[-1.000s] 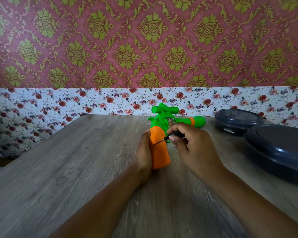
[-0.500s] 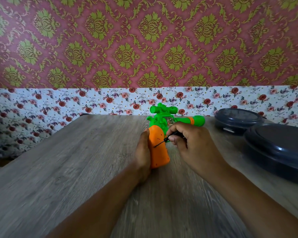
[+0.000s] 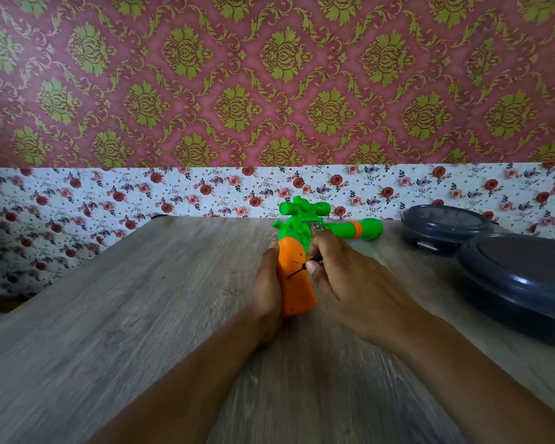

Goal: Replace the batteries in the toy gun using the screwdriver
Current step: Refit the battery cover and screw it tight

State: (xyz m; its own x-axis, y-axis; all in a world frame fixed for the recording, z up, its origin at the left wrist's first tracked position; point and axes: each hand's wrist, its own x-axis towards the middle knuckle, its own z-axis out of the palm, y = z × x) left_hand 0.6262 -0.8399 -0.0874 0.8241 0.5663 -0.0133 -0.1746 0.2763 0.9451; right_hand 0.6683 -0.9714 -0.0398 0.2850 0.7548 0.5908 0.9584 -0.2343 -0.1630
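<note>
My left hand grips the toy gun handle on the worktop; my right hand pinches the screwdriver. I keep the tip seated squarely in the screw and press while turning.

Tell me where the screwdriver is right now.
In the head view, just right of centre: the right hand pinches the screwdriver, its tip on the orange grip of the toy gun, which the left hand steadies.
</note>
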